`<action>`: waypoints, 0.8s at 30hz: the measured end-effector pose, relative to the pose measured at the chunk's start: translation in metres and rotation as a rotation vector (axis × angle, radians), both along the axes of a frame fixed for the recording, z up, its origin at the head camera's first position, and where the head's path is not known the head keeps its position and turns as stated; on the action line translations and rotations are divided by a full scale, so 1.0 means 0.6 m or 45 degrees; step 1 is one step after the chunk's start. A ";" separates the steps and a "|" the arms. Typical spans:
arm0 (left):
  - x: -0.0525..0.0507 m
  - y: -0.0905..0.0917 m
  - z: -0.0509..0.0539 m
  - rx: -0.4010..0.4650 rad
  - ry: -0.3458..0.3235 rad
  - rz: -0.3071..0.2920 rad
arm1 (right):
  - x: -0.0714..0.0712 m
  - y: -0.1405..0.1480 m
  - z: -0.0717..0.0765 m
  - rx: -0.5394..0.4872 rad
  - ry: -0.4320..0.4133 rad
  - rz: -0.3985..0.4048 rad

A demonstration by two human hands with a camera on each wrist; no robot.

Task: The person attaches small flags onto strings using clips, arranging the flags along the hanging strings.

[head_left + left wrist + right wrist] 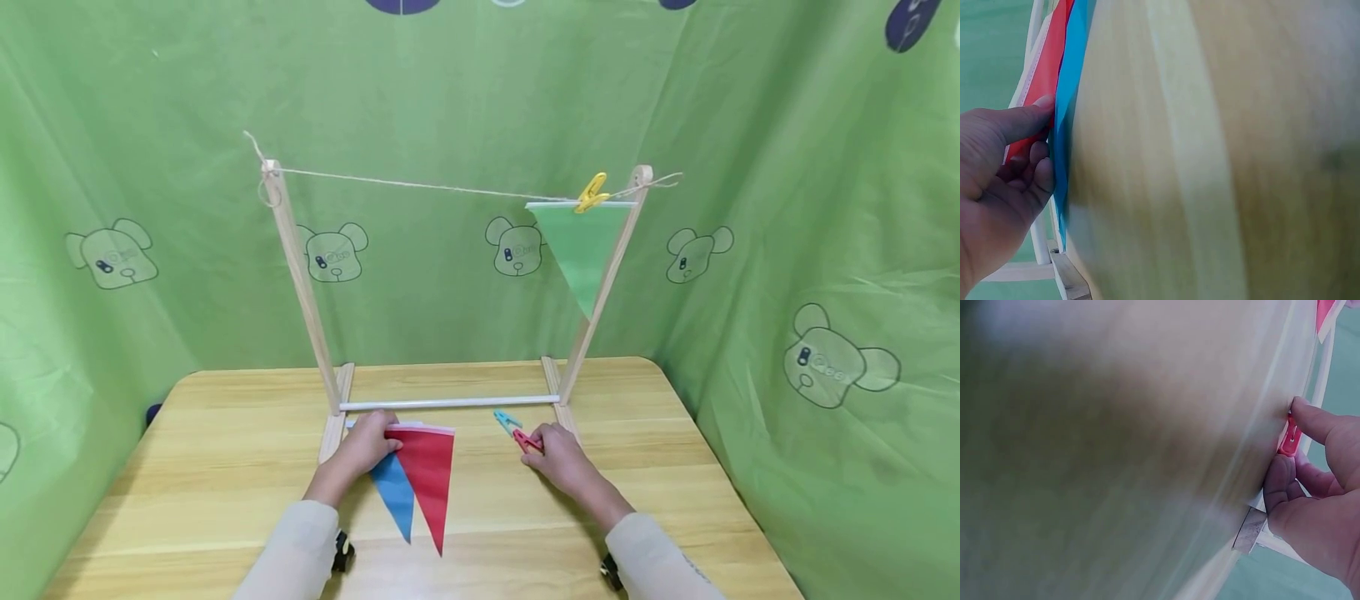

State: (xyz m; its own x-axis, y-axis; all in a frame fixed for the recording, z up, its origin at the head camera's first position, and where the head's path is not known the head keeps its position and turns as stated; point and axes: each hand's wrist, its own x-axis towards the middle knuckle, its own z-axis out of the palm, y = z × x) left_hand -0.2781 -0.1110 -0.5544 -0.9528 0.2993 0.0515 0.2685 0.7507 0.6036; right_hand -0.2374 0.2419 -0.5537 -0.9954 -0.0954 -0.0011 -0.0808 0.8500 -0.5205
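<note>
The left hand [367,444] pinches the red pennant [429,467] near its white top edge. Partly behind the red one is the blue pennant [393,492]; in the left wrist view both the red cloth [1047,69] and the blue cloth [1072,75] lie at the fingertips of the left hand [1007,156]. A red clothespin [527,442] is between the thumb and fingers of the right hand [562,460]; the right wrist view shows the same clothespin [1290,439] in the right hand [1319,481]. Close beside it lies a light blue clothespin [507,422].
A wooden frame with a left post [303,283] and right post [617,258] stands at the table's [262,467] back. Between them runs a string [405,182], where a yellow clothespin [592,193] holds a green pennant [583,246]. A white bar [450,403] joins the posts low down.
</note>
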 end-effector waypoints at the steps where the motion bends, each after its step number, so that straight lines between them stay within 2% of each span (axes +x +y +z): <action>1: 0.000 0.000 0.000 -0.004 0.004 0.001 | 0.000 0.000 0.001 -0.001 -0.003 0.000; 17: -0.005 -0.004 -0.010 0.029 0.053 -0.055 | 0.000 0.000 0.002 -0.010 0.014 -0.008; 24: -0.005 -0.005 -0.007 0.093 0.007 -0.040 | 0.003 0.004 0.008 -0.020 0.032 0.011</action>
